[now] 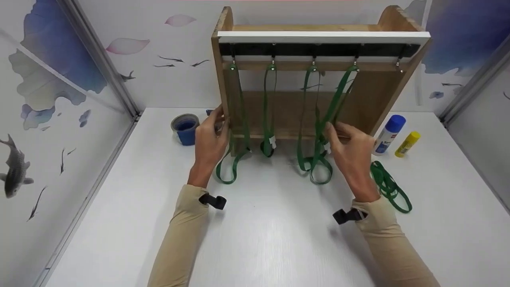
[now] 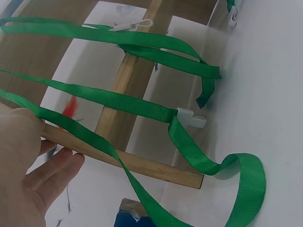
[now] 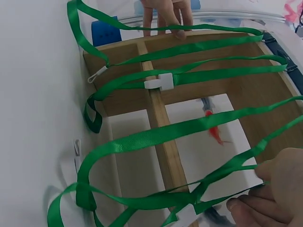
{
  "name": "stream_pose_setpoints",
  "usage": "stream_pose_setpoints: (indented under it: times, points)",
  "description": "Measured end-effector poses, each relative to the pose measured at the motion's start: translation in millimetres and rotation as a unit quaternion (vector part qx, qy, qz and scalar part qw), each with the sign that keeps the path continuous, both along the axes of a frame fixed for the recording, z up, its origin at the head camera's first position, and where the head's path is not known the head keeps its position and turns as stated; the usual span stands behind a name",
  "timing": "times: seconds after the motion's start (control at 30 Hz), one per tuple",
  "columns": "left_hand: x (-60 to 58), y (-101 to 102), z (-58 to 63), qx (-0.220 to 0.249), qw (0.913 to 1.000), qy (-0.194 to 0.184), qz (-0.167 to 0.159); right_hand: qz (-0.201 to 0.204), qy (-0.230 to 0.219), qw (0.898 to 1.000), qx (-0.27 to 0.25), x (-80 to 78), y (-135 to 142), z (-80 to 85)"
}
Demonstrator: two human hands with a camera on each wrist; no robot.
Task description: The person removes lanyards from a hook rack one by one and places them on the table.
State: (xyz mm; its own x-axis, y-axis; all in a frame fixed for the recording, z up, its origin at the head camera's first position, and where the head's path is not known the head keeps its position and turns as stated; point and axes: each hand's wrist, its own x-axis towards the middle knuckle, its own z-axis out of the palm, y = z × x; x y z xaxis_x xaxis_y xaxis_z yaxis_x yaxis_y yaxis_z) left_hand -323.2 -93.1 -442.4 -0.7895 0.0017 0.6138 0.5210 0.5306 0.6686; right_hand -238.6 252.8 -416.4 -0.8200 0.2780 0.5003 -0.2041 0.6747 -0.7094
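A wooden rack (image 1: 303,28) with a row of hooks under its front edge stands on the table. Green lanyards hang from several hooks, among them the leftmost lanyard (image 1: 244,107) and a fourth lanyard (image 1: 336,93); the rightmost hook (image 1: 398,65) bears none. My left hand (image 1: 211,141) grips the rack's left side panel, thumb inside and fingers outside. With thumb and fingers, my right hand (image 1: 352,149) pinches the fourth lanyard below its hook. That lanyard's lower loop lies near the third one's. White plastic clips (image 3: 165,82) show on the ribbons.
Right of the rack lies a loose green lanyard (image 1: 392,187). Behind it are a white glue stick with blue cap (image 1: 390,133) and a smaller yellow stick (image 1: 407,144). A round blue item (image 1: 186,133), perhaps a tape roll, stands left of the rack. Walls surround the table.
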Motion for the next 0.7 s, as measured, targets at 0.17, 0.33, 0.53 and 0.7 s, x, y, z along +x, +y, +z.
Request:
stream_pose_setpoints:
  times: [0.17,0.33,0.53,0.7]
  points:
    - [-0.2,-0.1,0.2,0.001,1.0,0.0,-0.001,-0.007,0.011,1.0,-0.013,-6.5,-8.3,-1.7]
    - [-0.1,-0.1,0.8,0.001,1.0,-0.003,0.001,-0.01,0.029,0.999,-0.009,-11.5,-12.7,-2.0]
    - [0.4,0.2,0.3,0.005,0.9999,-0.004,-0.008,-0.018,0.042,0.999,0.008,-9.6,-12.2,-3.4]
    - [-0.3,-1.0,-0.3,0.003,1.0,-0.005,-0.004,-0.034,0.079,0.996,-0.008,-6.3,-8.4,-1.3]
